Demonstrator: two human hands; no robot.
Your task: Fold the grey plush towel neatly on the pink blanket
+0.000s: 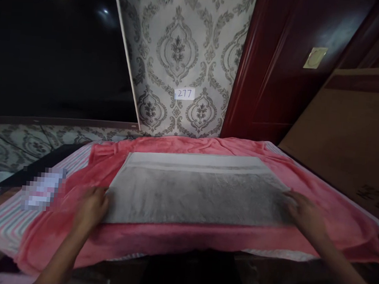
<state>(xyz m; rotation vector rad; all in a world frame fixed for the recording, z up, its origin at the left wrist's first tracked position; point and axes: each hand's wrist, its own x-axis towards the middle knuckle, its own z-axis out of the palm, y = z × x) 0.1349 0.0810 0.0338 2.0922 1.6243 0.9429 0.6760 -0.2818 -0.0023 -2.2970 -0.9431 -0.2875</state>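
A grey towel (192, 196) with a white band along its far edge lies spread out flat on a pink blanket (176, 236). At the towel's left edge my left hand (92, 206) is closed, fingers curled and gripping the side. My right hand (303, 210) holds the opposite side edge, its fingers closed and slightly blurred. The towel's near edge runs almost straight between the two hands. Folds of the blanket show beyond the towel and to its right.
Under the blanket is a striped cloth (5, 222). A large dark screen (59, 50) stands at the left back. On the right leans a big cardboard box (352, 136). A paper label reading 277 (184, 93) is on the patterned wall (178, 41).
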